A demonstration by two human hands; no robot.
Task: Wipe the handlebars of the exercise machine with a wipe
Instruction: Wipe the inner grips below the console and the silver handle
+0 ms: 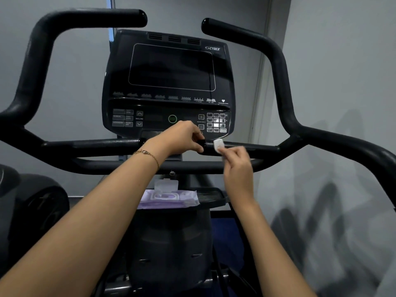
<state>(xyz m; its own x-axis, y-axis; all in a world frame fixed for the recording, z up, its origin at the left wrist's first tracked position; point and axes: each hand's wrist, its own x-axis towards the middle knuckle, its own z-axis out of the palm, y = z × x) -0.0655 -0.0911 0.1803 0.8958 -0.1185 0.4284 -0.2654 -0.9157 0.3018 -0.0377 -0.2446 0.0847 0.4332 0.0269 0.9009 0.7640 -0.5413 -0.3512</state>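
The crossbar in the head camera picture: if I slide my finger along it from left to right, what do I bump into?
Bracelet → left hand → wipe → right hand, all along the crossbar.

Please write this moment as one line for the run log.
left hand: gripping crossbar | right hand: holding wipe against crossbar | wipe pack: lid open, on tray | upper handlebars: untouched
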